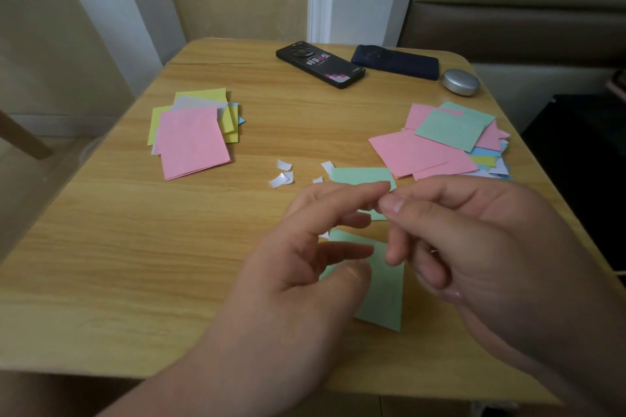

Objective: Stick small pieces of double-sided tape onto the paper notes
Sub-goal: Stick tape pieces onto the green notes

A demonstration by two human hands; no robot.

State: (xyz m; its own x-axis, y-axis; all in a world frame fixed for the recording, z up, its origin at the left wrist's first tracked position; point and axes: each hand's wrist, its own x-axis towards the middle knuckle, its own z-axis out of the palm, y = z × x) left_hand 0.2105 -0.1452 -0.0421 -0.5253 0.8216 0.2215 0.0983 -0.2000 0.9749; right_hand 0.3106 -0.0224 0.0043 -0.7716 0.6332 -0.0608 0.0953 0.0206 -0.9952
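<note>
Over a wooden bench (pixel 135 264), a person's left hand (pixel 305 264), fingers loosely spread, meets the curled fingers of the right hand (pixel 474 247) tip to tip; whether tape is pinched there cannot be told. A green note (pixel 382 298) lies directly beneath the fingers, white tape scraps (pixel 281 176) just beyond the left fingertips.

On the table (pixel 135 247) lie two note piles (pixel 193 142), green notes (pixel 382 291), white scraps (pixel 281 179), phones (pixel 320 64), a tin (pixel 460 81).
</note>
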